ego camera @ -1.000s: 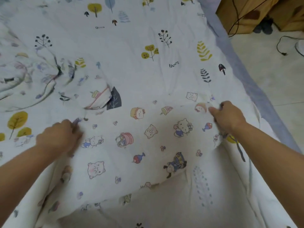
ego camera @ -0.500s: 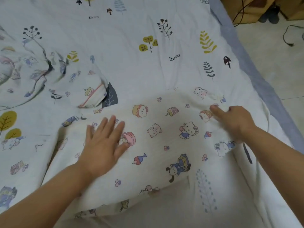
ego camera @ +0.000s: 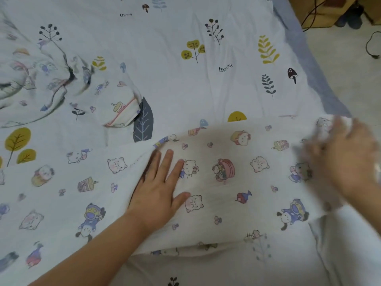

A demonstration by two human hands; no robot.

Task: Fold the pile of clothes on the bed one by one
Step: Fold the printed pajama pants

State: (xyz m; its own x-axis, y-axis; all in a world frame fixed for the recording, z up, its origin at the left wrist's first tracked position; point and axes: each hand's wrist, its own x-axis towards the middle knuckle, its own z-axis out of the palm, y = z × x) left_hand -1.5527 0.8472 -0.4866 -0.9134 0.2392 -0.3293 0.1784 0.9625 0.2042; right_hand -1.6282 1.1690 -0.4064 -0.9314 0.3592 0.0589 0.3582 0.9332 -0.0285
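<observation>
A white garment printed with cartoon animals (ego camera: 237,199) lies spread on the bed in front of me. My left hand (ego camera: 159,190) presses flat on its middle-left, fingers straight and spread. My right hand (ego camera: 344,159) is at the garment's right edge, heavily blurred by motion, with fingers that look extended. A crumpled pile of similar printed clothes (ego camera: 47,83) sits at the far left, and a folded corner with pink trim (ego camera: 123,112) pokes out of it.
The bed sheet (ego camera: 185,38) is white with tree and leaf prints. Its blue-grey edge (ego camera: 313,75) runs along the right, with tiled floor (ego camera: 350,69), a black cable (ego camera: 371,46) and wooden furniture (ego camera: 321,11) beyond.
My left hand let go of the garment's left edge and moved right, flattening onto the cloth. My right hand released the right corner and is sweeping across that edge. The garment lies flatter.
</observation>
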